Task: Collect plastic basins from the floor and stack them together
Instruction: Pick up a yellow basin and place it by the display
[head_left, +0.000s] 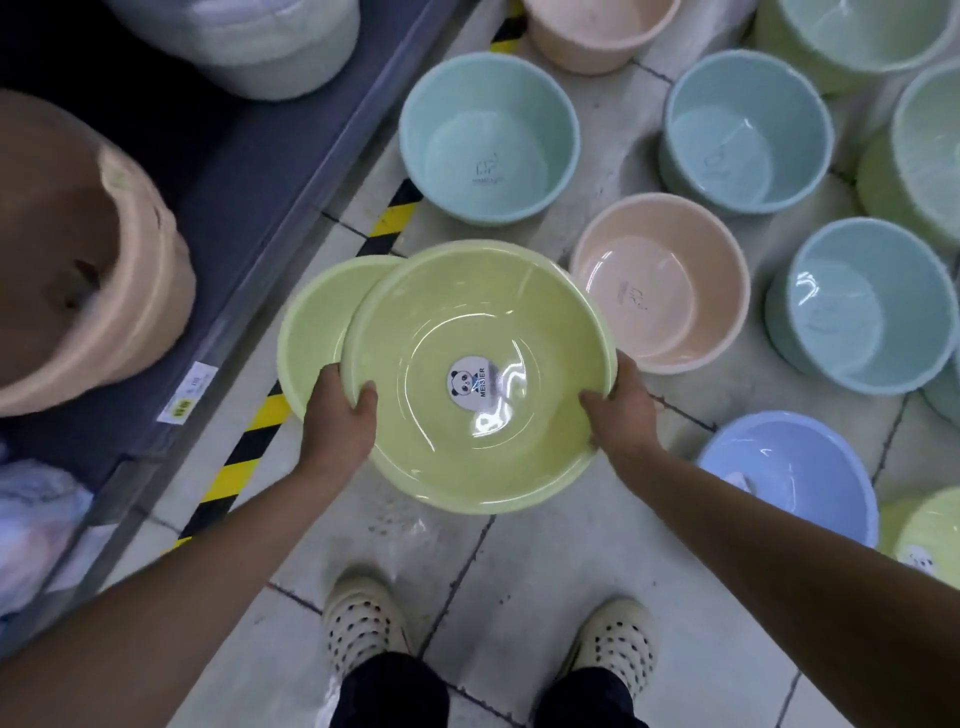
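Note:
I hold a shallow light-green basin (441, 332) with a panda sticker in its bottom, level above the floor. My left hand (340, 415) grips its left rim and my right hand (621, 410) grips its right rim. A second green basin (311, 332) lies under it, offset to the left, partly hidden. Whether my left hand also holds that lower basin is unclear. On the tiled floor beyond stand several loose basins: a teal one (488, 140), a peach one (660, 283), blue ones (748, 130) (862, 306) and a lilac-blue one (795, 478).
A grey shelf (249, 171) runs along the left, with a stack of peach basins (78, 249) and white ones (249, 41) on it. Yellow-black tape (249, 447) marks the floor by the shelf. More green basins (919, 530) sit at the right edge. My feet (363, 623) stand below.

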